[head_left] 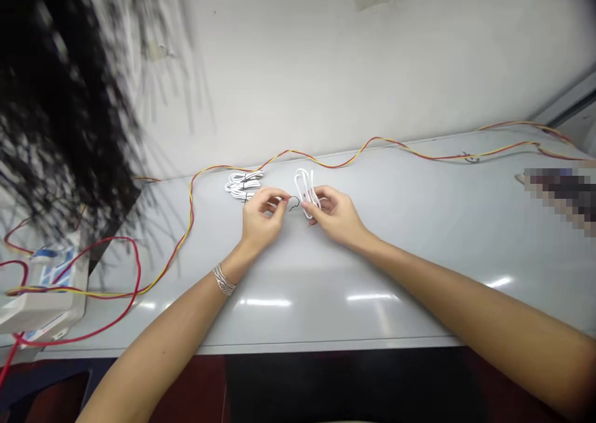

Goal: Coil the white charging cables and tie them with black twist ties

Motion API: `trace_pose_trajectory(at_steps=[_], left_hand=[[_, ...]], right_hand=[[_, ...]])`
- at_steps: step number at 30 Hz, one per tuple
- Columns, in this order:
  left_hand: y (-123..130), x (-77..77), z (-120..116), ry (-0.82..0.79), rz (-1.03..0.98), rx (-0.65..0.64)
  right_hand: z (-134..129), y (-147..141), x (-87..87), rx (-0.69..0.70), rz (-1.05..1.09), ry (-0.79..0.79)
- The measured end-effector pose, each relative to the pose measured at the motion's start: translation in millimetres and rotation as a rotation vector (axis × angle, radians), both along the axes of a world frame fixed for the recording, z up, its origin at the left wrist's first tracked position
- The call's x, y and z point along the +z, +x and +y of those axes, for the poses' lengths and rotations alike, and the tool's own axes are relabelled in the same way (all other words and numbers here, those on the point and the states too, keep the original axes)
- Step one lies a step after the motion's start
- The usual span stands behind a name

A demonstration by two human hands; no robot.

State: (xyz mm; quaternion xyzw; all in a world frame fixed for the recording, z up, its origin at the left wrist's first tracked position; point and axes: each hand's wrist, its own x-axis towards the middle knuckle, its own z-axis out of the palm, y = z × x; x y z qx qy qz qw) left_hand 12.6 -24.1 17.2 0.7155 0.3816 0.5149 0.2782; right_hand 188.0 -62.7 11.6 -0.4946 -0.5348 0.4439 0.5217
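Observation:
Between the thumb and fingers of my right hand (338, 215) is a white cable (305, 190) looped into a coil, held a little above the table. My left hand (265, 215) is just to its left, thumb and index finger pinched on a thin black twist tie (295, 202). The tie is bent, and its free end points toward the coil without visibly going around it. Behind my left hand lie several bundled white cables (244, 184), each with a dark tie around its middle; my fingers partly hide the nearest one.
A twisted red and yellow wire (344, 163) snakes along the back of the grey table (419, 224) by the wall. At left, red wires loop over a white device (51, 286). Dark hair (60, 87) blocks the upper left. Something blurred out (565, 193) lies at the right edge.

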Motion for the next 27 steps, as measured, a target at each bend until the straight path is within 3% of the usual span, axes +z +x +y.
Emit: trace_pose_trajectory(at_steps=[27], left_hand=[[1.5,-0.9,-5.1,-0.242,-0.066,-0.021]], right_hand=[[-1.4,-2.8,3.4,0.001,-0.015,-0.072]])
